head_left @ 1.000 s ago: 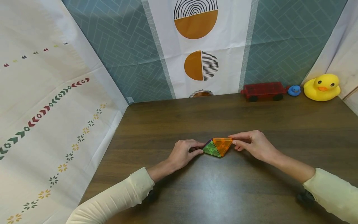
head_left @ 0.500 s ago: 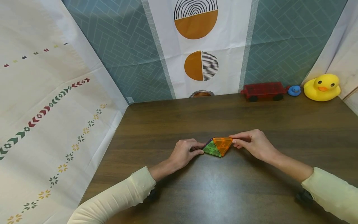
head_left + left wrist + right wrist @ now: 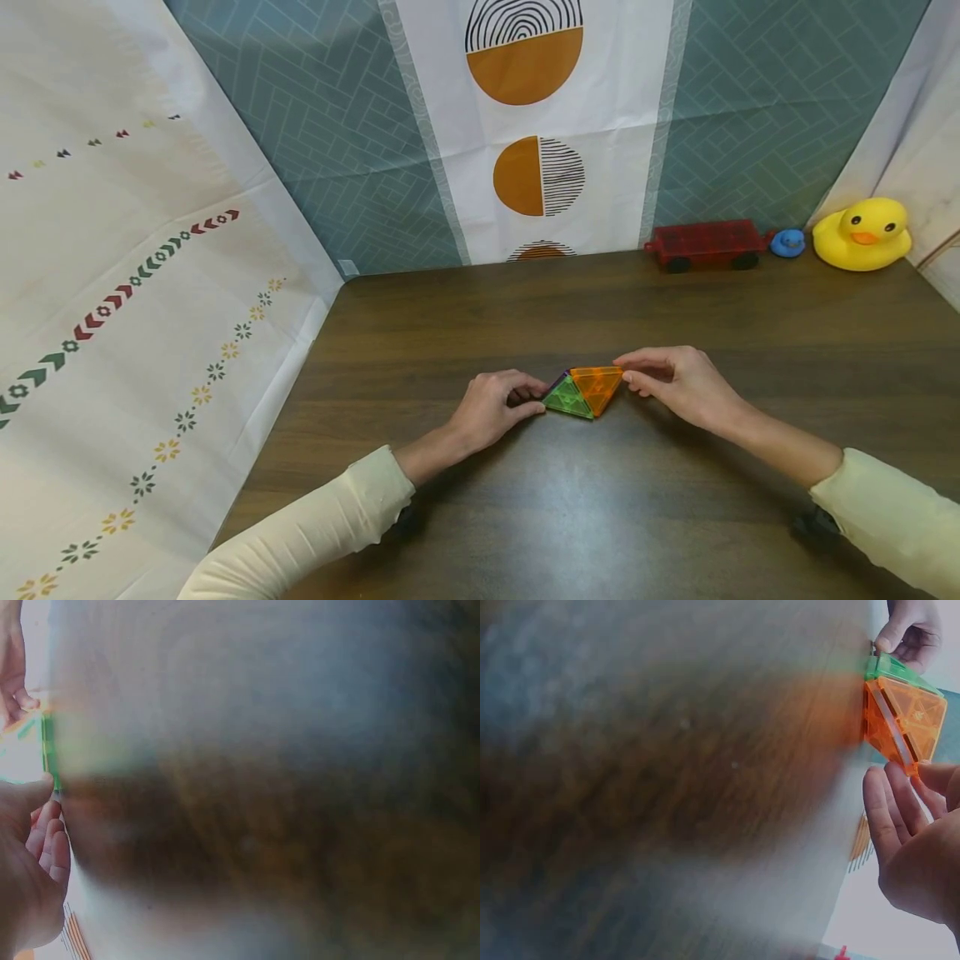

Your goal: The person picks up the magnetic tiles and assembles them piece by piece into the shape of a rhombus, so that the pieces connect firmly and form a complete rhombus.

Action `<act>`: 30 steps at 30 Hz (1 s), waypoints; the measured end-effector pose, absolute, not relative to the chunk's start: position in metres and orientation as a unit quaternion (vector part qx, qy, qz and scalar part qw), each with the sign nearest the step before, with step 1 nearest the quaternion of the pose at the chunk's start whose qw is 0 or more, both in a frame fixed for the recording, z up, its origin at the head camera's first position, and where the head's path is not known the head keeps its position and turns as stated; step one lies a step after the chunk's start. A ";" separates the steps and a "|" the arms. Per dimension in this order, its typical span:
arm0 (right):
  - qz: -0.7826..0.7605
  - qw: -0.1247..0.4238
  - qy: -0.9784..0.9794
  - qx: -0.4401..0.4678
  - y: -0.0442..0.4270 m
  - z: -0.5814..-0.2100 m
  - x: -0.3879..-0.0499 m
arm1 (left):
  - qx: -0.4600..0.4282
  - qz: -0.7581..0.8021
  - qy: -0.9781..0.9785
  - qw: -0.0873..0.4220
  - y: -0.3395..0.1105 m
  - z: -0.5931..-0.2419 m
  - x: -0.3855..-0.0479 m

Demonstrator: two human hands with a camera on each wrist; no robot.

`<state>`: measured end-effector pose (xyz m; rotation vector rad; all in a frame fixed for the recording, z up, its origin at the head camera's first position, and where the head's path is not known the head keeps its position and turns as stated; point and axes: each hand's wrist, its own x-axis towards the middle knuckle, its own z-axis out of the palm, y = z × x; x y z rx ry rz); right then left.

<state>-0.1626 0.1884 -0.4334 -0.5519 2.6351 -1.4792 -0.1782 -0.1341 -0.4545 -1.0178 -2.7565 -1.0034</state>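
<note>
A small block of see-through magnetic tiles stands on the wooden table (image 3: pixel 465 333). Its visible faces are a green triangle tile (image 3: pixel 570 398) and an orange triangle tile (image 3: pixel 597 388), with a purple edge behind. My left hand (image 3: pixel 489 410) pinches the block's left corner between thumb and fingers, at the green tile. On the other side, my right hand (image 3: pixel 686 387) pinches the orange tile's upper right corner. In the right wrist view, the orange tile (image 3: pixel 922 712) leans against the green tile (image 3: pixel 907 673), and my right thumb (image 3: pixel 936 776) sits on its corner. The block's far side is hidden.
A red toy wagon (image 3: pixel 707 243) stands at the table's back edge, with a small blue duck (image 3: pixel 787 242) and a large yellow duck (image 3: pixel 862 237) beside it. Patterned cloths hang behind (image 3: pixel 300 125) and along the left (image 3: pixel 150 333).
Both hands keep their places at the block's corners. The tiles have shifted very slightly away from me, by a few pixels. The right hand's lower fingers have drawn up a little.
</note>
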 end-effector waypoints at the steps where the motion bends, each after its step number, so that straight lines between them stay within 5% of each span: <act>1: -0.483 0.033 0.857 -0.180 0.188 -0.434 -0.163 | -0.327 -0.322 -0.888 0.018 -0.134 -0.455 -0.179; 30: -0.450 -0.017 0.876 -0.174 0.188 -0.433 -0.180 | -0.296 -0.323 -0.899 0.022 -0.128 -0.451 -0.196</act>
